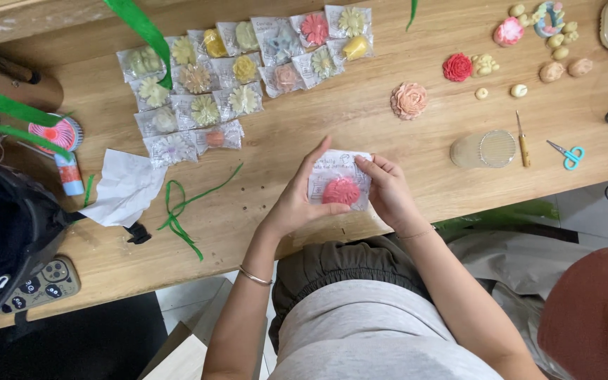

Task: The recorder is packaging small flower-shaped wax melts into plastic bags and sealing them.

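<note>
Both my hands hold one small clear packet with a red flower-shaped piece inside, just above the front edge of the wooden table. My left hand grips its left side, thumb under it. My right hand pinches its right side and top edge. Several similar packets with flower pieces lie in rows at the table's far left-centre.
Loose flowers lie to the right: a peach one, a red one, a pink one. A clear jar on its side, a small tool, blue scissors, green ribbon, white paper, a phone.
</note>
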